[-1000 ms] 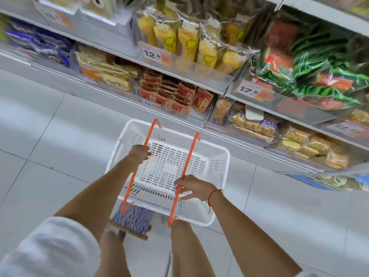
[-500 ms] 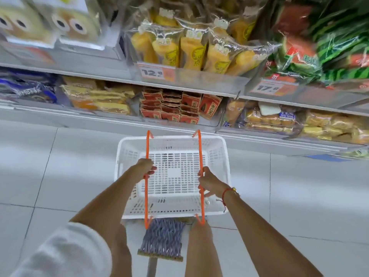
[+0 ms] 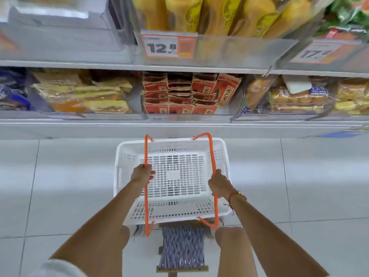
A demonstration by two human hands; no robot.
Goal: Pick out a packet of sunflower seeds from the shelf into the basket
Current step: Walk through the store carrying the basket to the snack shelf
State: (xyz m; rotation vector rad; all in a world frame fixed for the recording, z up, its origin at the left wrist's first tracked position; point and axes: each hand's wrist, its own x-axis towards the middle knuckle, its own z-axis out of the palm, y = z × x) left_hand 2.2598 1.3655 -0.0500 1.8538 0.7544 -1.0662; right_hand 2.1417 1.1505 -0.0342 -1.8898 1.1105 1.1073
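A white plastic basket (image 3: 223,156) with two orange handles sits low in front of me, with nothing in it. My left hand (image 3: 142,173) grips the left orange handle (image 3: 146,152). My right hand (image 3: 219,182) grips the right orange handle (image 3: 212,150). Straight ahead on the lower shelf stand several red and brown packets (image 3: 179,94) with printed characters, which look like the sunflower seeds; they are stacked in rows behind a clear shelf front. Both hands are well below and in front of those packets.
Yellow cake packs (image 3: 95,96) lie left of the red packets, bread packs (image 3: 295,96) to the right. The upper shelf holds tall yellow bags (image 3: 209,15) above a 12.8 price tag (image 3: 167,47). A woven stool (image 3: 182,248) stands under the basket on the white tiled floor.
The view has moved closer to the shelf and squared up with it. The basket has turned straight, and the two handles are spread further apart in my hands.
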